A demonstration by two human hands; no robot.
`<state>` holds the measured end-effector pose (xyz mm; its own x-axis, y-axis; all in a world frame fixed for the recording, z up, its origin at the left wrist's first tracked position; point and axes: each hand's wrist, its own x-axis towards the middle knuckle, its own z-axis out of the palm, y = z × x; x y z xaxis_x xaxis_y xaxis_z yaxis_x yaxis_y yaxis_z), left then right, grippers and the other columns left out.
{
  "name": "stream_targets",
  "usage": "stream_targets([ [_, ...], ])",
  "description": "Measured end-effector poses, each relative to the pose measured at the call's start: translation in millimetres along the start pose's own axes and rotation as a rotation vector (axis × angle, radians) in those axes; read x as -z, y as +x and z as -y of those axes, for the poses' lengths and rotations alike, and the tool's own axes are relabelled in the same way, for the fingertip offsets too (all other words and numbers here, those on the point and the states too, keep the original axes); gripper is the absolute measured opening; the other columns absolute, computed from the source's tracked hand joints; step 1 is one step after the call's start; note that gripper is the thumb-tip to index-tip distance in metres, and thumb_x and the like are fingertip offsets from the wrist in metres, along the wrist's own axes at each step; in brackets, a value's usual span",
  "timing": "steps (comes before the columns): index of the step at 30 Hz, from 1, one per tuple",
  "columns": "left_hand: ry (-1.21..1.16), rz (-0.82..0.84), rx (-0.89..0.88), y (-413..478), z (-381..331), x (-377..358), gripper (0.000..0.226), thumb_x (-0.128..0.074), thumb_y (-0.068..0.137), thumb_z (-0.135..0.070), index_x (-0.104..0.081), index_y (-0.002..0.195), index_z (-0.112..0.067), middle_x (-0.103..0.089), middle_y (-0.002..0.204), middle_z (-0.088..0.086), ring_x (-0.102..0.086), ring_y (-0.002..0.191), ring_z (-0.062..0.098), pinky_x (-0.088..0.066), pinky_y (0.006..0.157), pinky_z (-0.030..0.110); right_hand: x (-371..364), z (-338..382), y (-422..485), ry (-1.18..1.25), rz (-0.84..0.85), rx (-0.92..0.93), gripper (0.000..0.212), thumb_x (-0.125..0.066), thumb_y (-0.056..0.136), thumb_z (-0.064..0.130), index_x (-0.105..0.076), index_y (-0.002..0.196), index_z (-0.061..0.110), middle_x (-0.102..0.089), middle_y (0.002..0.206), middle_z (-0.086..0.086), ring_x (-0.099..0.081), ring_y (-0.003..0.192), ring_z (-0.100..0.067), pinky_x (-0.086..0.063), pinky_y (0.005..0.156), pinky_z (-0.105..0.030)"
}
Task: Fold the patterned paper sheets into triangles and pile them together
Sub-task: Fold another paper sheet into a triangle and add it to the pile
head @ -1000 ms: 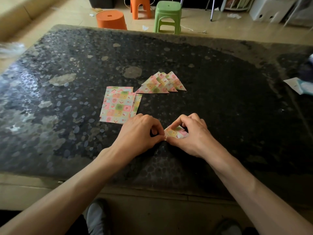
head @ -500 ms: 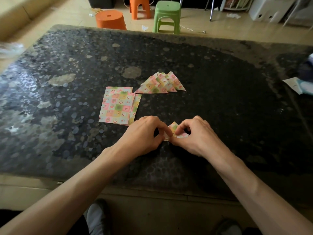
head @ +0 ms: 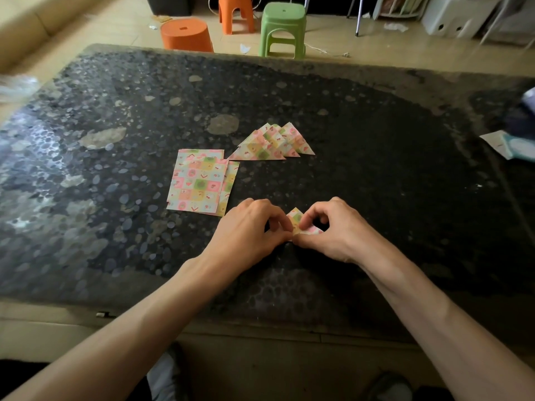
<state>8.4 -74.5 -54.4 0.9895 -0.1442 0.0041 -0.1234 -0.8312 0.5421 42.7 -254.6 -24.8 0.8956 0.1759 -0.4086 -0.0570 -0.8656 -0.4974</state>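
Grey-white, a shoe [head: 162,376] shows below the near edge of the table [head: 390,183], between your two bare forearms. Past that edge your hands meet low on the dark, pebble-patterned top. Your left hand [head: 246,231] and right hand [head: 340,231] are together, thumbs nearly touching, and both have curled fingers pinching the same small piece of patterned paper [head: 296,219]. That piece is partly folded: one pointed corner stands up between your index fingers, and a strip of it lies under your right hand's fingertips. The rest is hidden by your fingers, so you cannot tell how far the fold has gone.

Just beyond your left hand, and to its left, lies the stack of unfolded sheets [head: 197,180], flat on the table, slightly fanned so edges of lower sheets show at the top and right. Farther out and to the right of the stack sits the pile of folded triangles [head: 272,144], overlapping one another, points away from you; its left tip comes near the stack's far right corner. At the table's right edge rests a white slip of paper [head: 502,144]. On the floor beyond the far edge stand a round orange stool [head: 186,34], a taller orange stool [head: 236,13] and a green stool [head: 282,27].
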Motion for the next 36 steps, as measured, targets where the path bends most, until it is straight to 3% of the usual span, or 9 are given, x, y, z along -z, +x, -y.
stream_targets([
  [4, 0.011, -0.002, 0.007, 2, -2, 1, 0.007, -0.075, 0.088, -0.044, -0.074, 0.092, -0.039, -0.063, 0.091, -0.014, -0.055, 0.094, 0.010, -0.049, 0.081, 0.032, 5, -1, -2, -0.003, 0.016, -0.020, 0.029, -0.087, 0.077, 0.046, -0.068, 0.096, 0.036, -0.050, 0.114, 0.009, -0.054, 0.103, -0.010, -0.045, 0.079, -0.029],
  [7, 0.023, 0.012, -0.015, 4, -3, 1, 0.006, -0.074, 0.089, -0.041, -0.075, 0.095, -0.039, -0.063, 0.095, -0.015, -0.055, 0.099, 0.010, -0.045, 0.080, 0.027, 6, -1, -4, -0.013, 0.006, -0.053, 0.033, -0.087, 0.076, 0.048, -0.069, 0.099, 0.034, -0.054, 0.115, 0.006, -0.057, 0.101, -0.012, -0.046, 0.075, -0.030],
  [13, -0.034, 0.075, -0.091, 3, -5, -5, 0.027, -0.067, 0.097, -0.028, -0.073, 0.113, -0.048, -0.060, 0.106, -0.017, -0.052, 0.102, 0.007, -0.048, 0.087, 0.030, 8, -5, -7, -0.028, 0.007, -0.017, 0.035, -0.084, 0.074, 0.059, -0.069, 0.096, 0.036, -0.049, 0.108, 0.010, -0.054, 0.099, -0.009, -0.044, 0.077, -0.029],
  [21, -0.062, 0.074, -0.066, 6, -5, -7, 0.024, -0.068, 0.094, -0.032, -0.074, 0.109, -0.050, -0.062, 0.104, -0.018, -0.052, 0.097, 0.003, -0.046, 0.083, 0.027, 8, -8, -4, -0.006, 0.013, -0.001, 0.031, -0.083, 0.076, 0.060, -0.069, 0.090, 0.036, -0.045, 0.101, 0.016, -0.053, 0.097, -0.007, -0.043, 0.077, -0.028],
  [26, -0.056, 0.037, -0.034, 5, -8, -10, 0.017, -0.070, 0.093, -0.038, -0.074, 0.105, -0.049, -0.063, 0.100, -0.017, -0.053, 0.097, 0.004, -0.051, 0.080, 0.031, 1, -9, -3, -0.020, -0.015, -0.006, 0.027, -0.084, 0.078, 0.055, -0.067, 0.089, 0.036, -0.047, 0.109, 0.011, -0.053, 0.103, -0.009, -0.049, 0.081, -0.031],
  [32, -0.058, 0.057, -0.037, 7, -7, -8, 0.016, -0.071, 0.093, -0.040, -0.074, 0.106, -0.049, -0.062, 0.099, -0.016, -0.052, 0.098, 0.005, -0.050, 0.081, 0.030, 5, -10, -3, -0.009, -0.015, -0.015, 0.030, -0.085, 0.077, 0.056, -0.069, 0.092, 0.035, -0.046, 0.100, 0.016, -0.053, 0.095, -0.007, -0.045, 0.073, -0.028],
  [36, -0.051, 0.042, -0.035, 8, -6, -11, 0.014, -0.071, 0.092, -0.040, -0.074, 0.103, -0.048, -0.062, 0.096, -0.016, -0.052, 0.094, 0.005, -0.049, 0.078, 0.030, 9, -14, -1, 0.006, -0.016, -0.052, 0.028, -0.084, 0.077, 0.055, -0.071, 0.091, 0.035, -0.056, 0.094, 0.011, -0.057, 0.084, -0.006, -0.043, 0.063, -0.027],
])
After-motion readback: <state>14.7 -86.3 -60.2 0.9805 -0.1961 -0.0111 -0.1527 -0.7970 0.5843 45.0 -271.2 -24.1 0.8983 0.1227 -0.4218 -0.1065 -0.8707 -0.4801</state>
